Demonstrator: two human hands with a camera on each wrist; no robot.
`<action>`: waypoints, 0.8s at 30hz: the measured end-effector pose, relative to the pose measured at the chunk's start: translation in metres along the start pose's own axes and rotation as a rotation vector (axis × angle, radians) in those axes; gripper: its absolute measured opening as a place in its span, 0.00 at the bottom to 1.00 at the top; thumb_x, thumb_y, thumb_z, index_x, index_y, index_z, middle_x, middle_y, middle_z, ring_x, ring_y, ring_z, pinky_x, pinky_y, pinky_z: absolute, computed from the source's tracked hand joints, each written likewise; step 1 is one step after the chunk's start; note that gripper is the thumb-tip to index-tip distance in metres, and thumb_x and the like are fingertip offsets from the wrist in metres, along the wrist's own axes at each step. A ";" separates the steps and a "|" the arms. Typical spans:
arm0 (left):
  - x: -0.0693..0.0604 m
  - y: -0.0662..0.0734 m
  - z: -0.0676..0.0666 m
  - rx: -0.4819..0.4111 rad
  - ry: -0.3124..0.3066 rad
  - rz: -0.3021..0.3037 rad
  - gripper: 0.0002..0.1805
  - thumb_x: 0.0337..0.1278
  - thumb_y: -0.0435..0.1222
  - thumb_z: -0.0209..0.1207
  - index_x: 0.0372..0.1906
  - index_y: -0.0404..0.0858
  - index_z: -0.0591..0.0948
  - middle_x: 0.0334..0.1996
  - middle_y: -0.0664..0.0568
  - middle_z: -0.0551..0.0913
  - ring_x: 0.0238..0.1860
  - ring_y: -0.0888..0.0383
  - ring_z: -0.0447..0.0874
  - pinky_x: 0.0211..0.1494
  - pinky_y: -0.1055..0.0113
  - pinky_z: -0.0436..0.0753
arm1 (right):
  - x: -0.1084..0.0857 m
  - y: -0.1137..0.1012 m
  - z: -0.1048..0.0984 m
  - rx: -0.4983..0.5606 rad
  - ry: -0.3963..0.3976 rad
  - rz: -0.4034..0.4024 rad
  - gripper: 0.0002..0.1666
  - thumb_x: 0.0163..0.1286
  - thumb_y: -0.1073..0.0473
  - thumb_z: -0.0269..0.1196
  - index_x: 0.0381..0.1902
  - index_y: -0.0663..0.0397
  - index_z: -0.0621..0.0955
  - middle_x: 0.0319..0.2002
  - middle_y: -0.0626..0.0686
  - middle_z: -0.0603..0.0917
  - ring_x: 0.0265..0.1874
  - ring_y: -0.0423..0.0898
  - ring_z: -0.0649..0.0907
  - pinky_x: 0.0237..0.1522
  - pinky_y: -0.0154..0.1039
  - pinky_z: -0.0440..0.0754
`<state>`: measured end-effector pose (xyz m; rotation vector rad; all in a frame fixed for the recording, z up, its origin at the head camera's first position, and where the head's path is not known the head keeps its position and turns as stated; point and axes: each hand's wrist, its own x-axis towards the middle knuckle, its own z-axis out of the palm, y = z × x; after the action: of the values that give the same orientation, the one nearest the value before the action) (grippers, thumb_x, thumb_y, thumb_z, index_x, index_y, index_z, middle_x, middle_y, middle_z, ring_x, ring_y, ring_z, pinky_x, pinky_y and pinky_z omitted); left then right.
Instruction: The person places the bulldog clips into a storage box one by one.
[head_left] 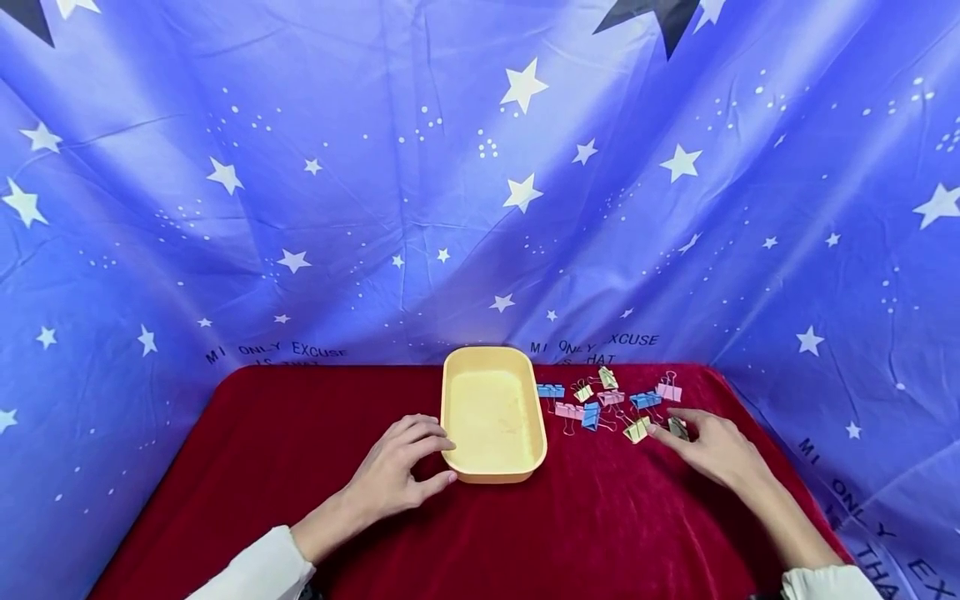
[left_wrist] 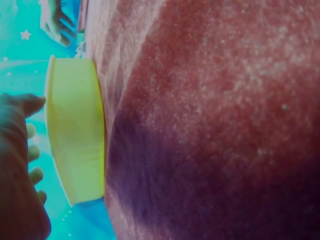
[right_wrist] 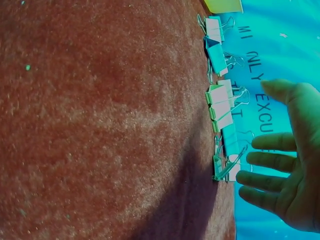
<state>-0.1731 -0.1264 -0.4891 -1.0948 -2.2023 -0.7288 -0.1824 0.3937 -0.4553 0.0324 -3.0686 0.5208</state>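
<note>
1. Backdrop [head_left: 360, 208]. Blue cloth, hung behind and at both sides, in soft folds. Printed with white stars and clusters of white dots; larger dark stars at the top edge, cut by the frame. Dark lettering low down, "MI ONLY EXCUSE" legible in part.

2. Table cover [head_left: 247, 467]. Deep red, velvety, far corners rounded.

3. Tray [head_left: 491, 417]. Yellow, rectangular, rounded corners, raised walls, faint marks on the floor. Set upright near the far edge, about midway across the cover, long sides running away from the viewer; between left hand and clips.

4. Left hand [head_left: 397, 467]. Wrist in a white left sleeve [head_left: 258, 567]. Back uppermost, at the near part of the tray's left side; fingers reaching to the rim, thumb beside the near left corner. Thumb and fingers apart. Pressure on the rim: cannot tell.

5. Right hand [head_left: 720, 450]. Wrist in a white right sleeve [head_left: 832, 582]. Placed at the right end of the clip group; fingers extended, thumb spread well away from them in the right wrist view. Grip apart. Thumb tip just beside a yellow clip [head_left: 637, 430]; shaded yellowish clip [head_left: 678, 428] by the fingers. Contact with either: cannot tell.

6. Binder clips [head_left: 591, 416]. Ten counted, in blue, pink and yellow, with wire handles. Loosely scattered right of the tray; blue clip [head_left: 551, 391] nearest its right wall, pink clip [head_left: 669, 392] at the far right.
</note>
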 end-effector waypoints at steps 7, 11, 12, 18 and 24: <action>0.001 0.002 0.002 -0.006 -0.017 0.030 0.15 0.50 0.38 0.84 0.43 0.43 0.94 0.45 0.56 0.92 0.57 0.51 0.90 0.64 0.55 0.87 | 0.004 0.001 0.006 0.025 0.050 -0.047 0.40 0.79 0.39 0.71 0.67 0.71 0.85 0.36 0.53 0.88 0.40 0.54 0.84 0.41 0.52 0.83; 0.001 0.003 0.004 0.012 -0.018 0.029 0.11 0.52 0.38 0.84 0.39 0.46 0.94 0.43 0.59 0.91 0.53 0.57 0.89 0.59 0.59 0.87 | 0.005 0.001 0.008 0.053 0.082 -0.073 0.30 0.78 0.51 0.73 0.63 0.73 0.87 0.40 0.60 0.93 0.40 0.55 0.88 0.45 0.58 0.86; 0.001 0.004 0.004 0.014 -0.016 0.028 0.10 0.52 0.38 0.84 0.38 0.47 0.93 0.42 0.59 0.91 0.52 0.58 0.89 0.58 0.60 0.87 | 0.006 0.001 0.008 0.057 0.089 -0.075 0.28 0.78 0.53 0.73 0.62 0.72 0.87 0.43 0.63 0.94 0.40 0.56 0.88 0.46 0.60 0.87; 0.003 0.006 0.007 0.041 0.014 0.051 0.11 0.48 0.37 0.85 0.33 0.48 0.91 0.37 0.63 0.90 0.48 0.60 0.88 0.54 0.63 0.87 | 0.008 -0.001 0.009 0.056 0.121 -0.032 0.21 0.76 0.57 0.73 0.57 0.69 0.90 0.38 0.60 0.94 0.34 0.52 0.84 0.36 0.52 0.82; 0.004 0.007 0.008 0.061 0.004 0.039 0.10 0.51 0.38 0.84 0.31 0.50 0.91 0.35 0.64 0.90 0.48 0.60 0.88 0.53 0.65 0.87 | 0.012 -0.003 0.009 0.056 0.150 0.008 0.16 0.76 0.59 0.73 0.52 0.66 0.92 0.27 0.49 0.93 0.28 0.46 0.81 0.31 0.44 0.76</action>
<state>-0.1715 -0.1155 -0.4905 -1.1020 -2.1789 -0.6419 -0.1943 0.3875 -0.4623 -0.0166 -2.9093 0.5806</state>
